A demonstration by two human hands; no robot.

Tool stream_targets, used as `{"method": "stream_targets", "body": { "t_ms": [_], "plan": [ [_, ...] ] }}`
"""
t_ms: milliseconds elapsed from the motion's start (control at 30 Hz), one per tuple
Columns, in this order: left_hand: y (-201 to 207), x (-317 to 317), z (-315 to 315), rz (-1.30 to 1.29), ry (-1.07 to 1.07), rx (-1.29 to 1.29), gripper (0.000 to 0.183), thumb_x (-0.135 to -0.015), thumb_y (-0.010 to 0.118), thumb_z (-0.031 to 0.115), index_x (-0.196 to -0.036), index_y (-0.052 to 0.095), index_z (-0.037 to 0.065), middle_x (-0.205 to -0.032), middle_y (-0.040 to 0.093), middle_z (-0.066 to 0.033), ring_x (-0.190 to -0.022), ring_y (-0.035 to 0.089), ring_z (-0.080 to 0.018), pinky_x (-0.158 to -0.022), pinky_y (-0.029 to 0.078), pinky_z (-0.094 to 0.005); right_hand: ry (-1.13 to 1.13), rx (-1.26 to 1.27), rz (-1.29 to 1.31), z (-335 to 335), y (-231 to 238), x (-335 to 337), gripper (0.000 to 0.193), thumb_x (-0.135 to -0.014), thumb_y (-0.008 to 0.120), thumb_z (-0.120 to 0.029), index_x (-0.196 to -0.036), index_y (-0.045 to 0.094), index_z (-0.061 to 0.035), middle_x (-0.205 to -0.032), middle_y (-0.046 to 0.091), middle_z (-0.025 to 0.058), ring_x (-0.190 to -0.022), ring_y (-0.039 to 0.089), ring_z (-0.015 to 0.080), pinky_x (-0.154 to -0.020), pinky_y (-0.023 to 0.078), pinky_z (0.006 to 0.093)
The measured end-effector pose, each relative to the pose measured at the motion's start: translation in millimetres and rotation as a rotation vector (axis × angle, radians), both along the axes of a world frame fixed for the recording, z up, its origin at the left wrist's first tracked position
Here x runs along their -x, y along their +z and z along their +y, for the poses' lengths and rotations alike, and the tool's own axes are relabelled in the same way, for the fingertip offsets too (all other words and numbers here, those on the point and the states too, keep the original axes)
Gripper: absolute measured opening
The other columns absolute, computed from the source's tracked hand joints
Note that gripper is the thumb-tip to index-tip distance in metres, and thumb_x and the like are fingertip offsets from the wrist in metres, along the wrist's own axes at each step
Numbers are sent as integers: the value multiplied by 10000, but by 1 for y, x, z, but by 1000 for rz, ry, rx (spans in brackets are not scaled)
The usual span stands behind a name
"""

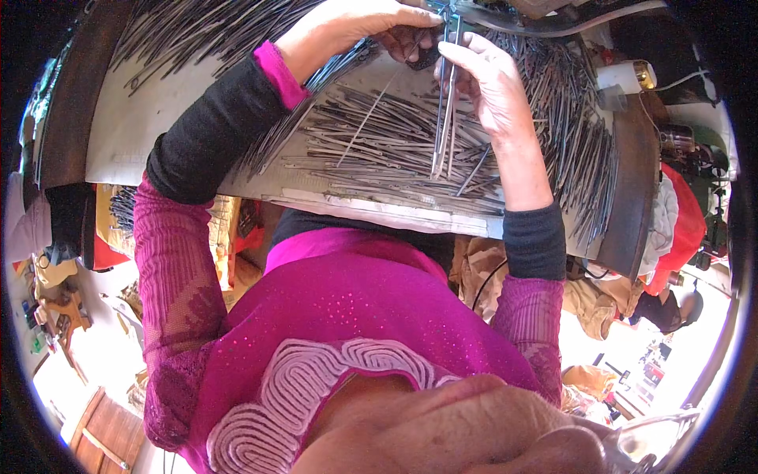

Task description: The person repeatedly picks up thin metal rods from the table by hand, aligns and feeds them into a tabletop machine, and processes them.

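Both my hands are raised at the far edge of the table, close together. My right hand (487,79) pinches a few long, thin metal rods (444,130) between thumb and fingers; they hang down toward me over the pile. My left hand (395,30) is closed, its thumb and fingers meeting by the upper ends of those rods. One thin, pale rod (365,120) slants down from the left fingers. Beneath lies a loose heap of grey metal rods (355,142), some with small holes at their ends. Dark fingertips and shadow hide the exact grip.
More rods (213,39) lie at the far left, and a dense pile (564,118) runs down the right. A pale cable (545,33) and a white cylindrical fitting (624,77) are at the far right. Dark raised boards (632,182) edge the white tabletop (118,134).
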State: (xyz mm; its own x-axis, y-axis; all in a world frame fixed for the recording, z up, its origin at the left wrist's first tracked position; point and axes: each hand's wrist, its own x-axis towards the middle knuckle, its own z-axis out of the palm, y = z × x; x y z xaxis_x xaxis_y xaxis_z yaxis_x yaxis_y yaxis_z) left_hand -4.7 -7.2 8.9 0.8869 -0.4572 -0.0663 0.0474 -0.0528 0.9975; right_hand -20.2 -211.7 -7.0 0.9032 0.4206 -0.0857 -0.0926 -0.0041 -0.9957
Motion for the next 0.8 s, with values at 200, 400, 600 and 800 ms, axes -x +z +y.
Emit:
{"method": "stream_targets", "body": {
  "t_ms": [200,400,600,800],
  "plan": [
    [2,3,0,-13,19,48,257,-905,560,228,-801,626,2,-675,634,-48,-546,593,-106,-517,474,-230,-45,4,-21,0,-4,1,150,-835,621,-191,-893,604,-54,-716,627,31,-580,589,92,-494,457,219],
    [-6,-1,0,-60,7,36,270,-908,554,236,-788,625,6,-621,619,-47,-501,579,-107,-475,454,-222,-34,16,-16,2,-1,0,156,-834,624,-185,-898,607,-44,-715,626,31,-577,589,94,-495,459,217],
    [-5,0,-2,-40,14,31,291,-918,539,243,-789,622,-5,-618,620,-55,-505,595,-118,-459,463,-223,-18,-7,-40,2,0,1,157,-834,624,-183,-902,613,-42,-718,624,28,-579,591,92,-514,464,208],
    [-7,1,-4,-76,-3,0,304,-932,516,225,-798,617,-29,-618,619,-65,-489,586,-123,-448,461,-229,-7,9,-44,2,-4,-1,162,-839,621,-181,-922,619,-42,-737,621,21,-585,596,92,-514,467,209]
  ]
}}
